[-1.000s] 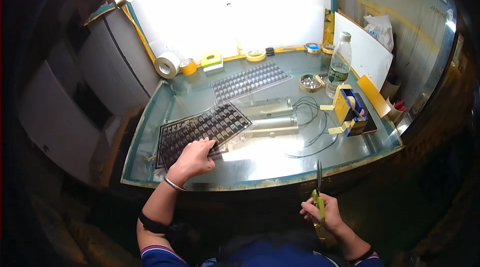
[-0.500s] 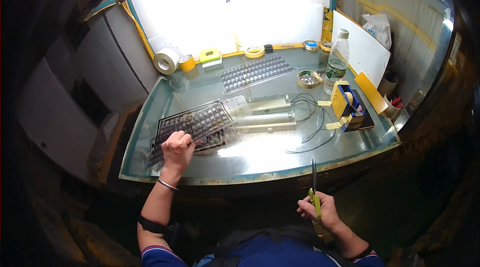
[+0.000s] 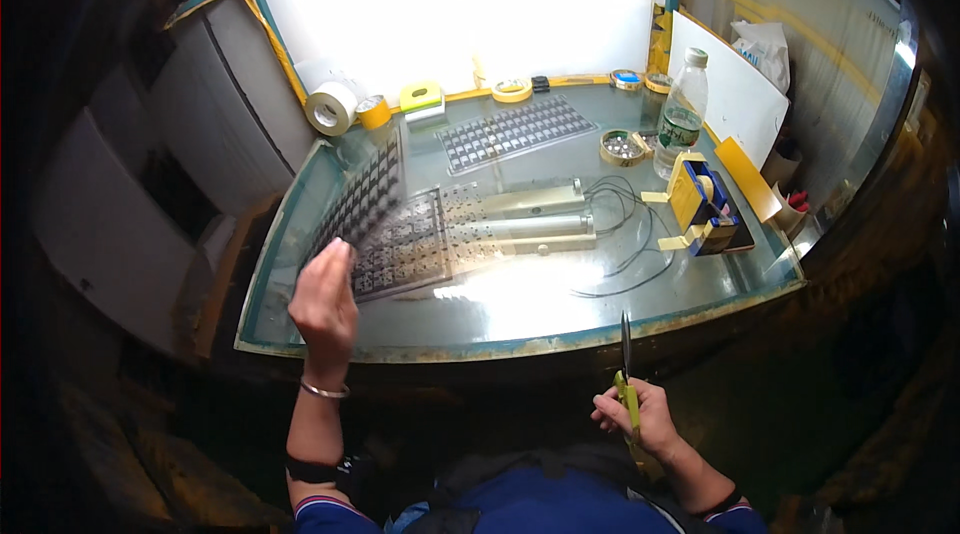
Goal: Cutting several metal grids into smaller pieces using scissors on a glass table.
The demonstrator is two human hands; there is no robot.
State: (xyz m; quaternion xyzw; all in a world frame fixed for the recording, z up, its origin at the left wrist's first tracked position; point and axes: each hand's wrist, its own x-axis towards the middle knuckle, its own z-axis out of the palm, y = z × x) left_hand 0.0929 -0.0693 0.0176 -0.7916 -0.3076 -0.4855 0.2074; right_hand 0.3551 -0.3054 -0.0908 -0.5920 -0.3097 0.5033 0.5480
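My left hand (image 3: 328, 306) is closed, pinching the near corner of a thin film sheet (image 3: 362, 192) with a dark grid pattern. The sheet stands tilted up over the left side of the glass table, blurred by motion. Beneath and beside it lies another patterned film (image 3: 405, 249), flat on the glass. My right hand (image 3: 655, 421) is wrapped round the yellow-green handles of scissors (image 3: 628, 389), low in front of the table's near edge. Their dark blades point up and away from me, pressed together.
A third grid film (image 3: 515, 134) lies farther back. Pale light tubes (image 3: 530, 225) with dark cables (image 3: 640, 254) sit mid-table. Rightward are a tape dispenser (image 3: 700, 209), a plastic bottle (image 3: 682, 119) and a round tin (image 3: 622, 147). Tape rolls (image 3: 331, 108) line the back; the table's rim (image 3: 520, 346) is nearest me.
My left hand has moved slightly left and toward me, swinging the film sheet up off the flat film beneath, which now shows more. My right hand with the scissors has barely moved.
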